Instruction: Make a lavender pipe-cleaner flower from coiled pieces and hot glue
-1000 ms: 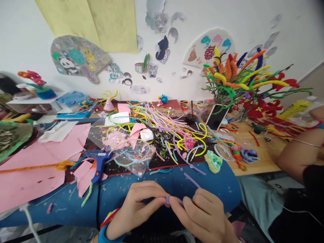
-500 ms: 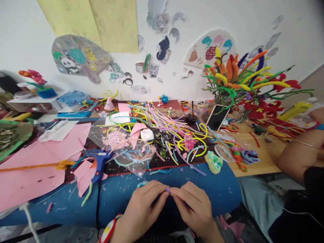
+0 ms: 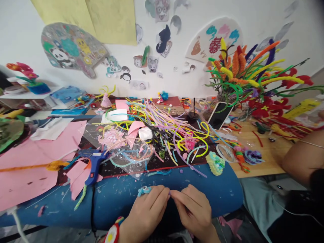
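Fingertip to fingertip, my left hand (image 3: 149, 211) and my right hand (image 3: 193, 211) pinch a small purple piece (image 3: 169, 193), mostly hidden by the fingers. It looks like pipe cleaner, though too little shows to be sure. Both hands are closed, just over the near edge of the blue mat (image 3: 118, 199). A small light-blue fuzzy figure with a googly eye (image 3: 144, 191) shows just beyond my left knuckles. A heap of pastel pipe cleaners (image 3: 162, 118) lies past my hands. To the right of it is a green-and-yellow fuzzy piece (image 3: 215, 163).
A blue glue gun (image 3: 94, 163) lies at the left, its black cord running over the mat edge. Pink felt sheets (image 3: 32, 179) spread beside it. A phone (image 3: 219, 115) leans near a bunch of pipe-cleaner flowers (image 3: 243, 74). Another person's arm (image 3: 301, 155) rests at the right.
My left hand has turned slightly, covering more of the purple piece. The light-blue figure with its eye now shows more. The camera view has shifted a little.
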Available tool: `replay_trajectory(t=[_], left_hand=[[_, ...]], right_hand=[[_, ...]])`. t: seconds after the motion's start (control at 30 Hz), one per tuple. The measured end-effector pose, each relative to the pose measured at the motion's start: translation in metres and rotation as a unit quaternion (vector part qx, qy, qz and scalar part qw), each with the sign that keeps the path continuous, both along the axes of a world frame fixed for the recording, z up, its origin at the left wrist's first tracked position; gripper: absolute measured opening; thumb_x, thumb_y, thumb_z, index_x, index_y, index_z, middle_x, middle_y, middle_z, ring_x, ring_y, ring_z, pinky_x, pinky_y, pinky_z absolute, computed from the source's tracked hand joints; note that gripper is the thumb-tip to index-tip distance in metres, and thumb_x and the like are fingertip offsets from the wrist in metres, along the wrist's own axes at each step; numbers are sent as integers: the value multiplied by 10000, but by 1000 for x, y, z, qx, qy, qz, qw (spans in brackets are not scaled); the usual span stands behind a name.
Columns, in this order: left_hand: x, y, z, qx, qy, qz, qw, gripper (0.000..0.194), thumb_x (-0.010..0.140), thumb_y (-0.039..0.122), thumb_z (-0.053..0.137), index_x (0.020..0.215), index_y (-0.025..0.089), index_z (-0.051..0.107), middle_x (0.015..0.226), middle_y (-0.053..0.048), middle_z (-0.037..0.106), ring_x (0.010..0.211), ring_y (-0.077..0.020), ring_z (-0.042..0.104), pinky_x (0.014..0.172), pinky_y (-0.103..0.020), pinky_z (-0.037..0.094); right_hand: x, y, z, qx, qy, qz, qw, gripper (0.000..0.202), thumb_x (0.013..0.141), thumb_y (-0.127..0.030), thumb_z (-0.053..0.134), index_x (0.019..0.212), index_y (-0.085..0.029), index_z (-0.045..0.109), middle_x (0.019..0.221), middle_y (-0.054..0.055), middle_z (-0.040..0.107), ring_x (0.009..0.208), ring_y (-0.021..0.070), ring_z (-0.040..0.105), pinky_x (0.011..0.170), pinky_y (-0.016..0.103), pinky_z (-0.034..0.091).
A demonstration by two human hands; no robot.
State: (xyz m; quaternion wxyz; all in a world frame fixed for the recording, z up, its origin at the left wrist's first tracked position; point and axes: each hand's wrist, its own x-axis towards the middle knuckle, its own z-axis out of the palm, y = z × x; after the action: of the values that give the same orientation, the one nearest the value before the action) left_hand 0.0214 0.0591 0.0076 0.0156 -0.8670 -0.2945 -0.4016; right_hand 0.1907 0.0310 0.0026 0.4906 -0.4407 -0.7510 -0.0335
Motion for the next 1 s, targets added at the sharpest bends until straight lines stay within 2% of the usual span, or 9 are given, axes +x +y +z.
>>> replay_trajectory(t=[0.23,0.47,0.7,1.0], left_hand=[[7,12,-8,-45,48,-33,997,258,1054,221,354,1037,116,589,867,-79,746,705,-160,736,566,-223,560],[5,22,-15,-9,116,-95,989,254,1034,144,343,928,140,574,725,-17,672,574,-133,673,439,-225,455],[5,25,-20,-1,170,-108,980,282,1038,133,316,915,143,569,700,-4,642,503,-122,620,407,-231,415],[10,23,-25,-10,149,-93,984,288,1029,102,319,912,129,580,727,-33,672,528,-137,641,420,-233,428]], right_hand=[[19,4,-4,-132,44,46,989,160,931,-100,550,883,-184,678,667,13,630,590,137,559,544,257,434],[30,2,0,-256,5,88,963,206,970,-137,474,915,-196,663,701,9,615,647,143,586,564,248,436],[27,4,-6,-253,15,79,964,237,946,-94,457,856,-192,653,675,9,596,625,145,577,570,245,446],[27,7,-10,-241,11,67,968,260,961,-94,434,849,-181,652,667,13,590,605,140,566,547,237,440]])
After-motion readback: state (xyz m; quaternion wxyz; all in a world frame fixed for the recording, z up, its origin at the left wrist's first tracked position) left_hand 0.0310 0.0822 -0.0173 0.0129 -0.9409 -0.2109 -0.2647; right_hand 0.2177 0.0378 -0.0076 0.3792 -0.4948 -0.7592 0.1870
